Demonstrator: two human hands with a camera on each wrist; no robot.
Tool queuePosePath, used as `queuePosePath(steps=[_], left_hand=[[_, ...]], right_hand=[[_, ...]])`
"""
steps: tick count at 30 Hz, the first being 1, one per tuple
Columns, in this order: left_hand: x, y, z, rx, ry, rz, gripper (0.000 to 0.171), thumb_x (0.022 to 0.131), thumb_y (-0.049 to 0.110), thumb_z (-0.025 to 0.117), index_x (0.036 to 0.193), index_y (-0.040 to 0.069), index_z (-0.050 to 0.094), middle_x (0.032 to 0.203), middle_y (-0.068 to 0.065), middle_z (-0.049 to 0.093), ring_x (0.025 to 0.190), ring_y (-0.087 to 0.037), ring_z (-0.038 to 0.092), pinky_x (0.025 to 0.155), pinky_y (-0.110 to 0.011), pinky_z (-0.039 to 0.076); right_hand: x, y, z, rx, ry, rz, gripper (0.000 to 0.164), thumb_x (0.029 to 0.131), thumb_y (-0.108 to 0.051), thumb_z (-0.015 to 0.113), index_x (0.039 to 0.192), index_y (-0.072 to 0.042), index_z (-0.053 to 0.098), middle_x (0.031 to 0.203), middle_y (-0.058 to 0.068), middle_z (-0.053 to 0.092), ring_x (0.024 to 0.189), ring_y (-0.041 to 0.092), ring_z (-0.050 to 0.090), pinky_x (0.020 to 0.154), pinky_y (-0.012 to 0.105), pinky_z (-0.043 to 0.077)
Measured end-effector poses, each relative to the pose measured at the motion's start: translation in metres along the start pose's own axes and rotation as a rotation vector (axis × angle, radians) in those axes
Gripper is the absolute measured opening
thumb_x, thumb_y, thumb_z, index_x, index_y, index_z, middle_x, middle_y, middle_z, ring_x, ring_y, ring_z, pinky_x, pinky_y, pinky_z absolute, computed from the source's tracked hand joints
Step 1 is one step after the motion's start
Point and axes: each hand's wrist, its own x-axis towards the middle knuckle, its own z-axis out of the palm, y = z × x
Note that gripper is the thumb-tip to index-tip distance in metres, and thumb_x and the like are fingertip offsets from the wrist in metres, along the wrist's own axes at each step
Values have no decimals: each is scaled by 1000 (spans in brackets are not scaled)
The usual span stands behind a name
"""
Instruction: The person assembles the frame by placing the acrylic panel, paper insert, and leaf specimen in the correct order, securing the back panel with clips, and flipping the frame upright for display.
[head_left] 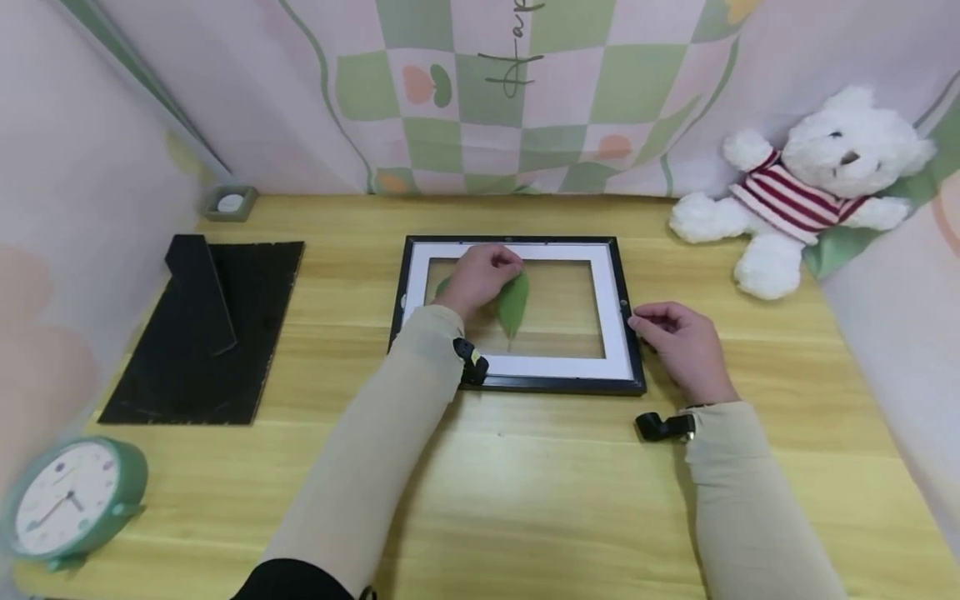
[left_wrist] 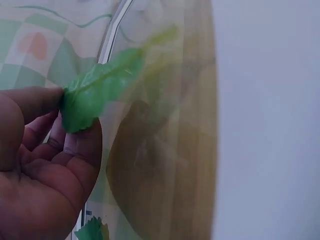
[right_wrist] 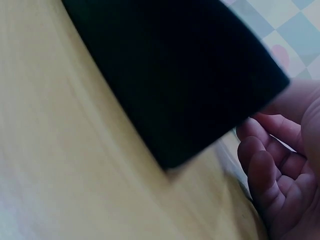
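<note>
My left hand (head_left: 480,279) pinches a green leaf (head_left: 513,304) by one end between thumb and fingers, over the opening of a black picture frame (head_left: 562,385) with a white mat (head_left: 617,333). In the left wrist view, the leaf (left_wrist: 102,87) slants over the clear pane, which reflects it. Part of a second leaf (head_left: 442,286) shows beside the left hand, mostly covered by it. At the frame's right side my right hand (head_left: 686,350) grips the edge with thumb and forefinger. The right wrist view shows its other fingers (right_wrist: 262,170) curled below the frame's dark side (right_wrist: 185,75).
A black backboard (head_left: 202,350) with its stand lies to the left on the wooden table (head_left: 540,483). A green clock (head_left: 127,471) stands at the front left, a small grey dish (head_left: 243,204) at the back left. A white teddy bear (head_left: 772,267) sits at the back right.
</note>
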Motion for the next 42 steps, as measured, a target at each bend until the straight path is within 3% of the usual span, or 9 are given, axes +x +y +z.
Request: queuePosePath(steps=[8,17,27,32,38,42], left_hand=[[0,3,-3,13,0,-43,14,100,22,65,109,14,71,105,1,65,96,-15,60,85,-28,50],[-6,8,-12,114,15,-29,22,101,26,62,116,13,71,111,-1,67,101,-16,60,92,-31,49],[-11,10,-26,113,40,-19,29,101,30,61,125,15,68,113,1,67,101,-14,61,90,-31,50],[-20,3,-36,26,35,6,29,101,28,62,124,12,68,102,2,69,93,-12,65,84,-30,53],[-50,1,-56,-245,33,43,29,102,21,61,123,2,66,112,-13,70,102,-24,68,92,-39,55],[-70,-2,-67,-365,43,45,26,102,17,60,121,0,65,114,-12,70,106,-25,68,93,-36,55]], right_hand=[[1,-1,1,4,-3,-1,40,96,-35,68,118,-1,68,99,-2,69,81,7,62,67,17,52],[1,-2,2,1,-2,2,41,96,-36,68,118,-2,68,98,-3,69,81,6,62,67,17,52],[1,-4,1,-18,-9,18,41,97,-37,67,120,-2,68,104,3,69,83,6,61,67,17,52],[1,-3,6,-20,-8,25,41,97,-37,68,119,-2,68,100,-1,69,81,7,61,66,17,52],[3,-3,5,-31,-5,21,41,97,-37,68,120,-2,68,95,-7,68,81,6,61,66,16,51],[3,-4,3,-24,-3,23,41,97,-35,68,120,-2,68,94,-10,68,81,5,61,66,16,52]])
